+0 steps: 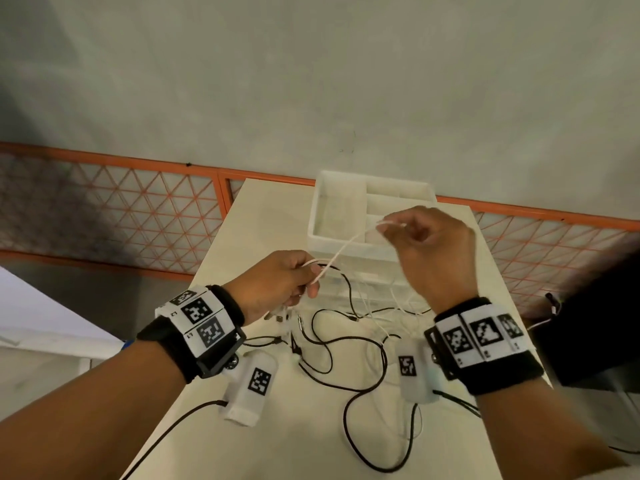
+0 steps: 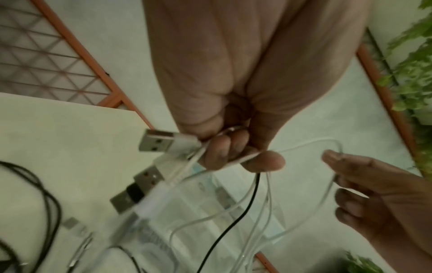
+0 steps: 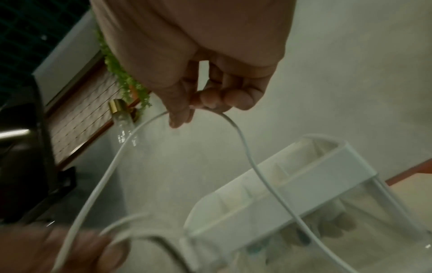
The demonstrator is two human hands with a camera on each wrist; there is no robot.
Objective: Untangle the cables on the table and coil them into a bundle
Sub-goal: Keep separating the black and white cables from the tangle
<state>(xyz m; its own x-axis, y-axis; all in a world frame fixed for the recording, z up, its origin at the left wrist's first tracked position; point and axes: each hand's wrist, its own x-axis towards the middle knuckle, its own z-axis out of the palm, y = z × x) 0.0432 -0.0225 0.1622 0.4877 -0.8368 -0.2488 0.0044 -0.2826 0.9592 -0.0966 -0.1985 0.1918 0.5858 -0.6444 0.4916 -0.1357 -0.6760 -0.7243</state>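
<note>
My left hand (image 1: 304,278) (image 2: 236,157) grips a bunch of cables above the table: several white strands, whose USB plugs (image 2: 158,142) stick out beside the fingers, and a black strand hanging below. A white cable (image 1: 346,245) (image 3: 245,147) stretches from it up to my right hand (image 1: 391,228) (image 3: 196,109), which pinches it between thumb and fingertips over the bin. More black cable (image 1: 346,344) and white cable lie tangled on the table (image 1: 270,216) below both hands.
A white and clear compartment bin (image 1: 332,216) (image 3: 315,166) stands at the table's far end, just beyond my hands. The table's left edge drops to the floor. An orange lattice fence (image 1: 138,209) runs behind. A dark object (image 1: 595,323) sits at the right.
</note>
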